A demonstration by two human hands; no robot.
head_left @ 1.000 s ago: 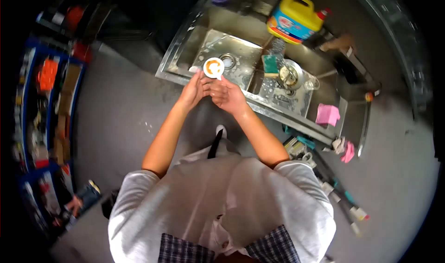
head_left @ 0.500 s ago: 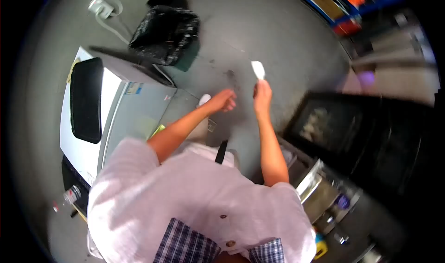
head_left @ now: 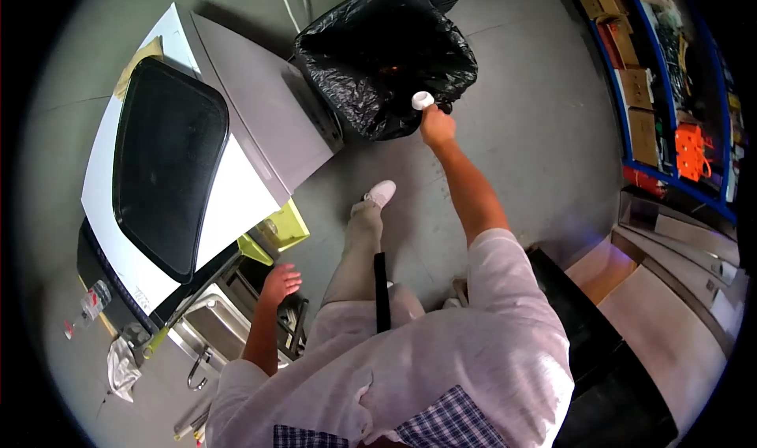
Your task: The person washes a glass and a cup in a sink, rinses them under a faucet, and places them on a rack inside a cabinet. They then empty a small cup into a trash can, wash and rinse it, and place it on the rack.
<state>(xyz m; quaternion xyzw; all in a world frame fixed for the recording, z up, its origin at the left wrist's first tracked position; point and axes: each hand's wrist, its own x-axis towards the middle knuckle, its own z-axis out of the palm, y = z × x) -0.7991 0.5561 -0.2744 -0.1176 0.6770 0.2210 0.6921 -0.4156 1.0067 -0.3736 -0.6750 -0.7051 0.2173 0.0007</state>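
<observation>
In my right hand (head_left: 438, 126) is a small white cup (head_left: 423, 100), its round mouth facing up toward me. The fingers wrap round its lower end. It overlaps the near rim of a bin lined with a black plastic bag (head_left: 347, 105), which gapes wide. My left hand (head_left: 281, 285) hangs low at my side with its fingers apart and nothing in them. Nearest to it are a yellow-green bin-like container (head_left: 289, 225) and a metal sink (head_left: 211, 322).
At the left stands a grey-and-white fridge (head_left: 252, 93) with a black tray (head_left: 167, 172) on top. Blue shelving (head_left: 658, 77) with boxes runs along the right. A dark cabinet (head_left: 623, 393) and light panels (head_left: 670, 314) stand at the lower right. A plastic bottle (head_left: 95, 300) lies far left.
My view has turned and come closer to the lined bin. My right hand has carried the white cup to the bin's rim; my left hand has dropped back to my side.
</observation>
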